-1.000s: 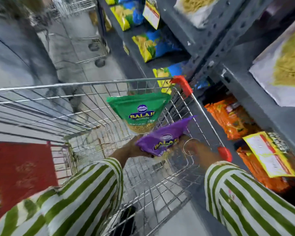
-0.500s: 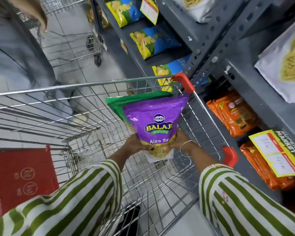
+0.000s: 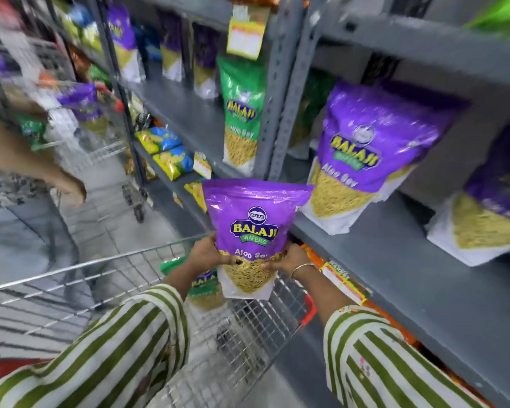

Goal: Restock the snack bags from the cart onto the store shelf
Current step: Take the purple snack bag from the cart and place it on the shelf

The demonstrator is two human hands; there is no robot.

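Light: bright, even, from overhead; soft shadows under shelf (image 3: 409, 278) boards.
Glare: sheen on purple bag (image 3: 255, 222) top.
Blur: heavy motion smear far left and far shelves; centre sharp.
Distortion: wide-angle bend at edges.

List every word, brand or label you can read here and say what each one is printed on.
"BALAJI", "BALAJI WAFERS", "Aloo Se", rest hidden by a thumb: held purple bag, gripped by left hand and right hand.
"BALAJI", "Aloo Sev": purple bag on the shelf.
"BALAJI", then blurred words ending "Sev": green bag on the shelf.
Yellow price tag: too blurred.
Small shelf tag: too blurred.
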